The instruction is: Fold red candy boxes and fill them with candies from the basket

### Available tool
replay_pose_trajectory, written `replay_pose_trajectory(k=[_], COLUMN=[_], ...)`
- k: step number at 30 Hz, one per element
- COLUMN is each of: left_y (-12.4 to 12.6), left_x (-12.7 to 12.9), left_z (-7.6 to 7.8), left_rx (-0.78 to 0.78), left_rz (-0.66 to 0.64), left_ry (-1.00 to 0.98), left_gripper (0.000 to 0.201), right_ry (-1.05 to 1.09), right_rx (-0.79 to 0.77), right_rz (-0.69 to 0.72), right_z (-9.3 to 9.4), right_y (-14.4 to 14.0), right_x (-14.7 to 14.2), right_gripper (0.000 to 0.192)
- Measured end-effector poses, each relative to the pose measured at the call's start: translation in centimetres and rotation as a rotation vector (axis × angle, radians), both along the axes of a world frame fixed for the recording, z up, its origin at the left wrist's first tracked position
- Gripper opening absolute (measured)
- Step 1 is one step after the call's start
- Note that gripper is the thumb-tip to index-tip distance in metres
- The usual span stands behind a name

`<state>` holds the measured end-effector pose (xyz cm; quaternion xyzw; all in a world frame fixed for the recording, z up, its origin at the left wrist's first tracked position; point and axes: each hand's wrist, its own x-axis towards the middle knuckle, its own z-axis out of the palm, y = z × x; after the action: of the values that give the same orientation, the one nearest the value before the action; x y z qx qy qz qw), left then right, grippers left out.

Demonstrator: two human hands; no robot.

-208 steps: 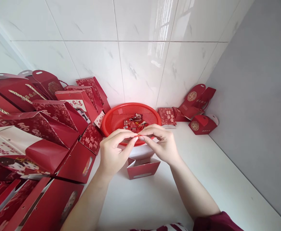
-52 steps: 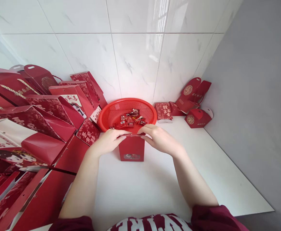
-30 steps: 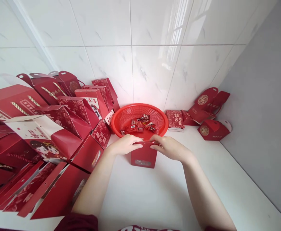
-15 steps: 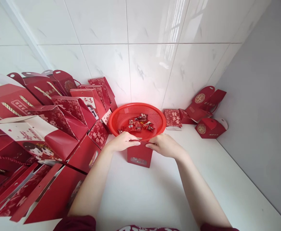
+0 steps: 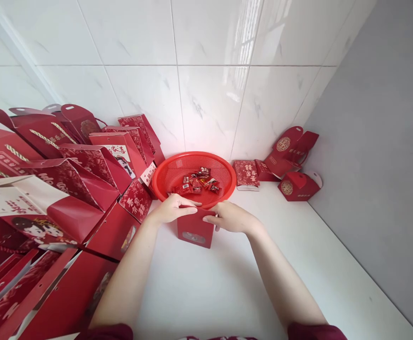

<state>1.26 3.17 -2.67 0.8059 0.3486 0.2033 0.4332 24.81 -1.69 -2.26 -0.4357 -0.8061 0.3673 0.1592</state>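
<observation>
A small red gift box (image 5: 195, 232) stands upright on the white counter (image 5: 234, 283), just in front of a red plastic basket (image 5: 164, 175). My left hand (image 5: 172, 208) lies across the box's top left edge, fingers pressing on the top flap. At the top right edge, my right hand (image 5: 229, 217) grips the box. Several red-wrapped candies (image 5: 197, 182) lie inside the basket.
A big heap of red paper gift bags and flat boxes (image 5: 50, 189) fills the left side of the counter. More small red boxes (image 5: 287, 165) sit in the far right corner against the tiled wall (image 5: 199, 71). A grey wall (image 5: 376, 141) bounds the right.
The open box with white flaps has been closed and now stands shut. Both hands have come down from pinching something above it onto its top. The camera view shifted a little.
</observation>
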Motion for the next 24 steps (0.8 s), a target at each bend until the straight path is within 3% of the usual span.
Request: replay_pose_trajectory(k=[7,10,13,16,18,21,24], left_y=[0.4,-0.5,-1.7,-3.1,-4.2,-6.1,-7.8], left_x=[-1.2,-0.9,-0.4,-0.5,-0.9,-1.5,-1.5], left_z=[-1.8,-2.0,-2.2,-3.4,-5.2,-8.5,-11.1], left_rx=[0.086,0.174,0.301,0.453,0.523,0.514,0.365], left_rz=[0.176,0.27,0.367,0.54,0.713,0.945,0.968], left_ry=[-0.086,-0.132,-0.186,-0.274,-0.341,-0.399,-0.364], left_gripper=[0.025,0.023,0.02,0.028,0.039,0.041,0.035], right_ry=[0.195,0.236,0.281,0.244,0.162,0.045,0.06], right_rx=[-0.401,-0.461,-0.404,-0.326,-0.254,-0.024,0.185], right_rz=[0.172,0.227,0.218,0.17,0.141,0.091,0.007], right_z=[-2.2,-2.7,-2.8,-2.2,-1.3,0.8,3.3], right_y=[1.6,2.1,2.1,1.5,0.8,-0.9,-2.9], right_x=[-1.1,-1.0,-0.9,-0.5,-0.1,0.7,1.1], right_gripper=[0.039,0.045,0.041,0.033,0.025,0.022,0.024])
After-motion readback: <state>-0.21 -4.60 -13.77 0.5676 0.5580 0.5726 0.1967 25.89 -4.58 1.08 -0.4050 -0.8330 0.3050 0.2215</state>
